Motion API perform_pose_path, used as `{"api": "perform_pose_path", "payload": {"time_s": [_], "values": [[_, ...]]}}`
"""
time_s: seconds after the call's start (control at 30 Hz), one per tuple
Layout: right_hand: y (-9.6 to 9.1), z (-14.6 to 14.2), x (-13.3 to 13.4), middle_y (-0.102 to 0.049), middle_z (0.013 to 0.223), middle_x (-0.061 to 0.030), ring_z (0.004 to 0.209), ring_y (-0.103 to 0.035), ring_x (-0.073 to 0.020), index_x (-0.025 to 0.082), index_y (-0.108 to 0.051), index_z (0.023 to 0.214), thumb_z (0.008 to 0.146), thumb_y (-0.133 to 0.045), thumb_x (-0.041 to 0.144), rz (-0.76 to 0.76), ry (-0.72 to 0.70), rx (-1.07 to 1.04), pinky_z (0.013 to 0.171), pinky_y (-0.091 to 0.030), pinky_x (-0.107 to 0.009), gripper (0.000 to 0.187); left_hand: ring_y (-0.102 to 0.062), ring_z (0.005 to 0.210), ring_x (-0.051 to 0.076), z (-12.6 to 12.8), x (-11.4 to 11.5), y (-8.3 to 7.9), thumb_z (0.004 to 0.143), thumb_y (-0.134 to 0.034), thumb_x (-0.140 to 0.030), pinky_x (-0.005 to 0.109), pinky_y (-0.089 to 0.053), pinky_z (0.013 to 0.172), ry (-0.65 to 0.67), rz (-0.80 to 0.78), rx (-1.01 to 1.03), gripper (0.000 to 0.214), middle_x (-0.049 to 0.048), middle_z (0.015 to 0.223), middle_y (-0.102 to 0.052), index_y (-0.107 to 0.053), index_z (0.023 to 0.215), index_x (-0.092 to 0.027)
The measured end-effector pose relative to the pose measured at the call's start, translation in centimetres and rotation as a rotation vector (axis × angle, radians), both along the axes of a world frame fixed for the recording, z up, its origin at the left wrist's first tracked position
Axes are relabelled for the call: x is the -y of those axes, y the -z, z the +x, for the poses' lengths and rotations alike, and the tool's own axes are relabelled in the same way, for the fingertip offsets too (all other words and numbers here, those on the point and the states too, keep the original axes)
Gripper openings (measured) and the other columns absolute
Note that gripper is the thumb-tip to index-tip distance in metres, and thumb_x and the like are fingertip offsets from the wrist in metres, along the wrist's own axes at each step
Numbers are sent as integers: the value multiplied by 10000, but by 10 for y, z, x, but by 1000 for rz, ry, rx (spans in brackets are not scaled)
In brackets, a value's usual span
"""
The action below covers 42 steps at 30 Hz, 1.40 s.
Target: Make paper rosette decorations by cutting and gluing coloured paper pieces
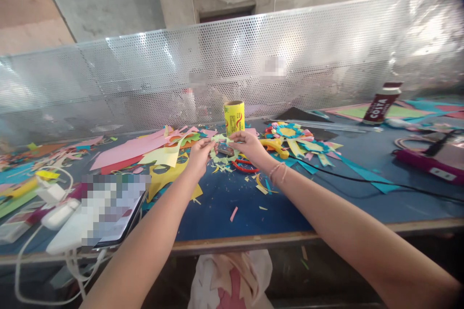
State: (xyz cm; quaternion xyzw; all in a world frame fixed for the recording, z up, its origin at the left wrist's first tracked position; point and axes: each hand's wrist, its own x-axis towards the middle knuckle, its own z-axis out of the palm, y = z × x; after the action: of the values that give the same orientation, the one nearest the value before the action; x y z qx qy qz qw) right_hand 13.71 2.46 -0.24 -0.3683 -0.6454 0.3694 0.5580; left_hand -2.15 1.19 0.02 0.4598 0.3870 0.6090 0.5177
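Note:
Pinched between the fingertips of my left hand (pixel 201 155) and my right hand (pixel 250 148) is a pale green cut-paper ring (pixel 220 159) with a jagged edge, held up over the table. Both hands are closed on its upper rim. Just below my right hand lies a pair of scissors with red handles (pixel 246 168). To the right of that hand is a yellow glue gun (pixel 274 147) with a black cord. A yellow tape roll (pixel 235 119) stands upright behind the hands. Farther right rests a colourful paper flower rosette (pixel 288 131) with ribbon tails.
Paper scraps litter the blue table (pixel 217 224). Pink paper sheets (pixel 132 148) lie left. A phone (pixel 123 217), white chargers and cables occupy the front left. A brown Costa bottle (pixel 382 104) and a purple power strip (pixel 427 164) are right. A perforated metal panel (pixel 145 77) borders the back.

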Motion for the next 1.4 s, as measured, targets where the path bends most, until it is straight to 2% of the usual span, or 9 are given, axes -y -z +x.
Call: {"api": "perform_pose_path", "payload": {"time_s": [0.27, 0.43, 0.63, 0.83, 1.1, 1.4], "values": [[-1, 2, 1, -625, 787, -29, 665, -590, -111, 158, -599, 899, 680, -624, 227, -23, -37, 13, 678, -488, -270, 231, -513, 509, 72, 0, 1, -1, 576, -711, -304, 180, -319, 441, 7, -24, -16, 269, 5, 700, -609, -583, 770, -168], [-4, 2, 4, -633, 763, -26, 639, -575, -103, 152, -619, 850, 702, -594, 221, -33, -9, 33, 660, -479, -267, 166, -471, 462, 54, 0, 3, -2, 580, -714, -285, 181, -307, 434, 14, -52, -8, 244, -21, 631, -575, -595, 762, -175], [-5, 1, 4, -612, 724, -11, 604, -565, -100, 150, -582, 783, 681, -598, 239, -58, 1, -7, 641, -471, -276, 136, -484, 499, 66, -1, 2, -1, 580, -714, -293, 191, -314, 458, 19, -62, -6, 239, -20, 625, -567, -605, 761, -181], [-1, 2, 0, -581, 640, 11, 582, -563, -111, 167, -540, 757, 663, -603, 278, -34, -28, -42, 610, -465, -268, 158, -468, 498, 64, -2, 0, 0, 572, -710, -294, 190, -307, 461, 9, -55, -52, 244, -13, 648, -592, -611, 766, -183], [0, 1, -1, -561, 652, 17, 575, -558, -105, 166, -525, 744, 657, -602, 294, -29, -28, -49, 600, -444, -259, 172, -469, 506, 53, -2, 1, -1, 571, -710, -273, 166, -301, 447, 42, -23, -73, 246, -3, 667, -610, -605, 769, -172], [-5, 2, 1, -521, 622, 23, 537, -509, -89, 155, -515, 706, 652, -588, 315, -47, -1, -29, 551, -411, -244, 184, -518, 572, 83, -3, 1, 0, 578, -710, -312, 195, -356, 502, 59, 3, -146, 251, 22, 719, -612, -607, 752, -163]]}}
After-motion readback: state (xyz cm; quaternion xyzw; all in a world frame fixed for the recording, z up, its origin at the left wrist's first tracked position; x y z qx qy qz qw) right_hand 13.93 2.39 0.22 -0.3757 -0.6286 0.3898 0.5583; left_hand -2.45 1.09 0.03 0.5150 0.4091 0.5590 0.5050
